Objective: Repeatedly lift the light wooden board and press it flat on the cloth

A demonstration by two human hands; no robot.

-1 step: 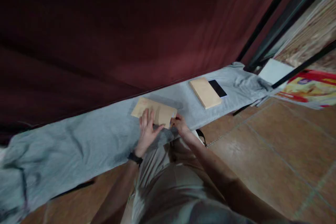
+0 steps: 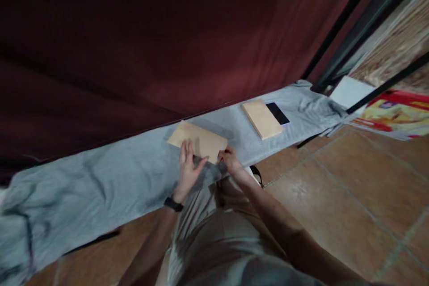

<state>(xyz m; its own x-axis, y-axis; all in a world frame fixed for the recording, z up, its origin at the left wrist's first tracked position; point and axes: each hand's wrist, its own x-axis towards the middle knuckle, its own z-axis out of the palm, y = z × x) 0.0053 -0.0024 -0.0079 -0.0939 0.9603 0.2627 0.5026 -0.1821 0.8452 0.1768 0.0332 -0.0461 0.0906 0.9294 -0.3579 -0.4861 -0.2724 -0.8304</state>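
A tan paper envelope [image 2: 204, 140] lies aslant on the grey cloth in front of me, its far left corner raised a little. My left hand [image 2: 188, 172] has its fingers spread, with the fingertips resting on the envelope's near edge. At the right end, my right hand [image 2: 229, 161] has its fingers closed at the envelope's edge, where a small whitish-blue bit shows. What exactly sits between those fingers is partly hidden. To the right is a stack of similar tan envelopes [image 2: 262, 119], beside a dark phone [image 2: 278, 113].
Grey cloth [image 2: 134, 174] covers a long narrow bench. A dark red curtain-like surface [image 2: 201, 53] rises behind it. Black metal bars [image 2: 342, 22] stand at the right, near a white board [image 2: 351, 91] and a colourful printed sheet [image 2: 398, 114]. The floor is brown tile [image 2: 318, 205].
The envelope's far left corner has risen slightly and the envelope has shifted a little to the right at its right end. My left hand has slid slightly towards me.
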